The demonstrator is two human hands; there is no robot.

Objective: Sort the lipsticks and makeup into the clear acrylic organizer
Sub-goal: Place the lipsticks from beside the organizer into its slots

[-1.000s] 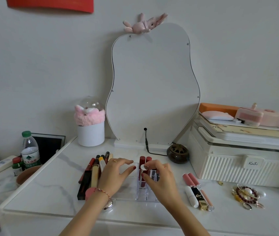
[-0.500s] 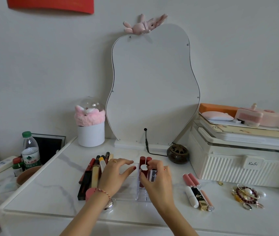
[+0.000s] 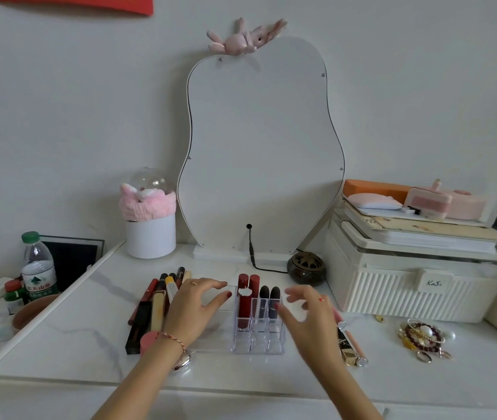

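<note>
1. The right hand (image 3: 307, 313) holds nothing: its fingers are spread and relaxed, in the air just at 3 o'clock of the clear acrylic organizer (image 3: 257, 334).
2. The left hand (image 3: 194, 304) is also without a grip. Its straight fingers rest on the low, flat part of the organizer, at 9 o'clock from the slots, and seem to steady it.
3. In the slots five lipsticks stand upright: two red lipsticks (image 3: 248, 283) in the far row, a red tube with a white cap (image 3: 244, 307) in front of them, and two dark lipsticks (image 3: 270, 301) beside it. The near slots are free.
4. The loose lipsticks on the right (image 3: 350, 344) lie flat on the white marble table (image 3: 74, 353), at about 4 o'clock from the right hand and close to it, partly hidden by the wrist. Their long axis runs roughly from 11 to 5 o'clock.
5. A second pile of lip glosses and pencils (image 3: 156, 301) lies at 9 o'clock of the left hand, with axes from 1 to 7 o'clock.
6. I judge that the right hand is nearer to the right group, so it must turn to 4 o'clock and pinch a tube across its short side.
</note>
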